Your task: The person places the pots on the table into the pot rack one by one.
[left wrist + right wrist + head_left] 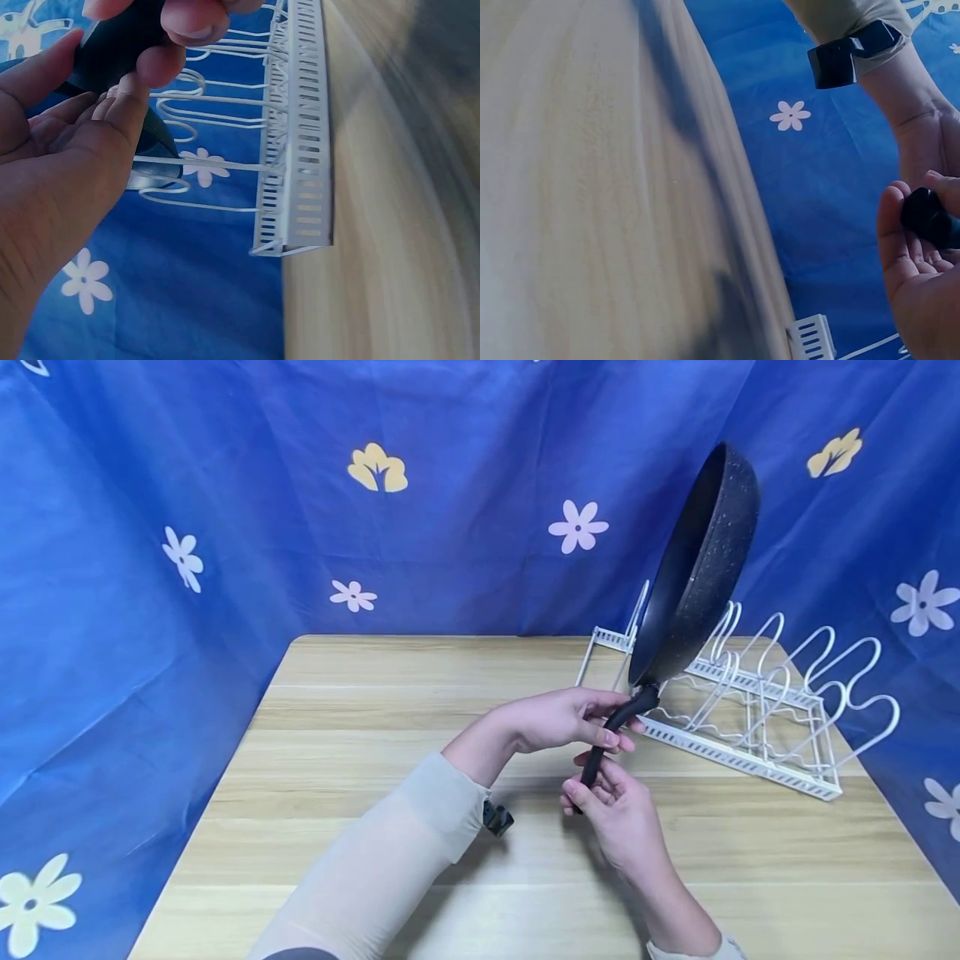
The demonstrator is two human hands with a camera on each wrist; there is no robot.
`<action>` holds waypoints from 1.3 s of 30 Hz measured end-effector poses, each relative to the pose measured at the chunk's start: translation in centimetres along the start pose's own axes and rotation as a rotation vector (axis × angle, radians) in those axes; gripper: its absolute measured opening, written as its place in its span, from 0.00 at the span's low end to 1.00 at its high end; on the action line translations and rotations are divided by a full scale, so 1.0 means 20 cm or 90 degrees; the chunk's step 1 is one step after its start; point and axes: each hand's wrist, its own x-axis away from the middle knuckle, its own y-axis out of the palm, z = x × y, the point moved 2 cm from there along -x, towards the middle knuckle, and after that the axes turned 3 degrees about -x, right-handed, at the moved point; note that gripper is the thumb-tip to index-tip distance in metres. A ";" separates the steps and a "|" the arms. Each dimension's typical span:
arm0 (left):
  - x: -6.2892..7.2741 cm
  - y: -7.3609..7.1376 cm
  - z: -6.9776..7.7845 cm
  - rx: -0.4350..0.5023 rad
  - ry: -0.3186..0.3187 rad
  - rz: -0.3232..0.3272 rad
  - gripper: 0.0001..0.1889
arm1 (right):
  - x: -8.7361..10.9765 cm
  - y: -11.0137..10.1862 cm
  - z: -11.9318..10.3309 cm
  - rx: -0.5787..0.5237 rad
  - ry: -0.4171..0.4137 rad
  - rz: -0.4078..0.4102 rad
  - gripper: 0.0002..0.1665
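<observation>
In the head view, the table (337, 735) spans the lower frame, the curtain (465, 543) behind it. At centre right, the rack (742, 762) stands on the table, partly behind the pan (697, 568). Below the pan, its handle (639, 700) lies in the left hand (562, 718) and, lower, the right hand (618, 814).

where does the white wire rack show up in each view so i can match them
Head: the white wire rack stands on the right of the table, partly behind the pan.
Left wrist: its slotted rail runs down from the top, right of centre.
Right wrist: only one end, at the bottom edge, right of centre.
Shared landmark: the pan's black handle.
</observation>
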 end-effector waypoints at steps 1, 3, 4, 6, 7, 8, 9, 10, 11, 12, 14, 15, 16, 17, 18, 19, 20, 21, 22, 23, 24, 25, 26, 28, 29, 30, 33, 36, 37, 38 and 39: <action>0.00 0.00 -0.01 0.000 0.000 -0.001 0.31 | 0.00 0.00 0.01 -0.008 -0.001 -0.002 0.20; -0.01 0.00 -0.03 0.004 -0.002 -0.003 0.31 | 0.00 0.01 0.02 -0.027 -0.001 -0.009 0.20; -0.02 -0.01 -0.05 0.012 -0.003 -0.005 0.31 | 0.00 0.01 0.03 -0.034 0.000 -0.012 0.19; -0.03 -0.01 -0.07 0.026 -0.007 -0.009 0.31 | 0.00 0.01 0.04 -0.045 0.007 -0.013 0.19; -0.03 -0.01 -0.08 0.035 -0.009 -0.012 0.31 | 0.00 0.01 0.05 -0.049 0.013 -0.014 0.19; -0.03 -0.01 -0.10 0.042 -0.012 -0.015 0.31 | 0.00 0.01 0.05 -0.054 0.020 -0.012 0.20; -0.04 -0.01 -0.11 0.050 -0.015 -0.018 0.31 | 0.00 0.01 0.06 -0.057 0.028 -0.009 0.20; -0.04 -0.01 -0.12 0.056 -0.020 -0.019 0.31 | 0.00 0.01 0.07 -0.060 0.036 -0.007 0.20; -0.04 -0.01 -0.13 0.059 -0.024 -0.020 0.30 | 0.00 0.01 0.07 -0.063 0.044 -0.006 0.20; -0.05 -0.01 -0.14 0.063 -0.027 -0.022 0.30 | 0.00 0.01 0.08 -0.066 0.054 -0.004 0.21; -0.05 -0.01 -0.16 0.065 -0.031 -0.023 0.29 | -0.01 0.01 0.09 -0.072 0.069 0.000 0.21; -0.05 -0.01 -0.17 0.066 -0.033 -0.023 0.28 | -0.01 0.01 0.09 -0.074 0.076 0.001 0.21; -0.06 -0.01 -0.18 0.067 -0.034 -0.023 0.28 | -0.01 0.01 0.10 -0.075 0.083 0.001 0.21; -0.06 -0.02 -0.19 0.071 -0.034 -0.024 0.28 | -0.01 0.01 0.10 -0.077 0.091 0.002 0.21; -0.06 -0.02 -0.19 0.074 -0.035 -0.025 0.28 | -0.01 0.01 0.10 -0.079 0.099 0.002 0.22; -0.07 -0.02 -0.20 0.077 -0.036 -0.026 0.28 | -0.02 0.01 0.11 -0.081 0.106 0.002 0.22; -0.07 -0.02 -0.21 0.080 -0.038 -0.026 0.29 | -0.02 0.01 0.11 -0.083 0.113 0.002 0.23; -0.08 -0.02 -0.22 0.083 -0.039 -0.027 0.29 | -0.02 0.01 0.11 -0.085 0.120 0.002 0.23; -0.08 -0.02 -0.23 0.088 -0.041 -0.028 0.29 | -0.02 0.01 0.12 -0.088 0.126 0.002 0.23; -0.08 -0.02 -0.23 0.092 -0.042 -0.029 0.29 | -0.03 0.01 0.12 -0.092 0.132 0.003 0.24; -0.09 -0.03 -0.24 0.094 -0.043 -0.030 0.29 | -0.03 0.01 0.12 -0.093 0.136 0.003 0.24; -0.09 -0.03 -0.24 0.097 -0.045 -0.031 0.29 | -0.03 0.01 0.13 -0.096 0.140 0.003 0.24; -0.10 -0.03 -0.25 0.100 -0.046 -0.033 0.29 | -0.03 0.01 0.13 -0.098 0.144 0.003 0.25; -0.10 -0.03 -0.26 0.107 -0.050 -0.038 0.29 | -0.04 0.00 0.13 -0.101 0.150 0.004 0.25; -0.10 -0.03 -0.26 0.110 -0.052 -0.040 0.29 | -0.04 0.00 0.14 -0.101 0.153 0.004 0.25; -0.11 -0.03 -0.27 0.114 -0.054 -0.041 0.29 | -0.04 0.00 0.14 -0.100 0.154 0.003 0.25; -0.11 -0.03 -0.28 0.128 -0.057 -0.043 0.29 | -0.05 0.00 0.14 -0.097 0.159 0.001 0.25; -0.12 -0.04 -0.30 0.144 -0.054 -0.043 0.29 | -0.06 -0.01 0.15 -0.089 0.159 -0.004 0.25; -0.13 -0.04 -0.31 0.150 -0.052 -0.043 0.29 | -0.06 -0.01 0.16 -0.086 0.160 -0.006 0.25; -0.13 -0.04 -0.32 0.154 -0.050 -0.043 0.29 | -0.06 -0.01 0.16 -0.084 0.160 -0.008 0.26; -0.13 -0.05 -0.32 0.157 -0.048 -0.044 0.29 | -0.07 -0.02 0.16 -0.083 0.161 -0.011 0.26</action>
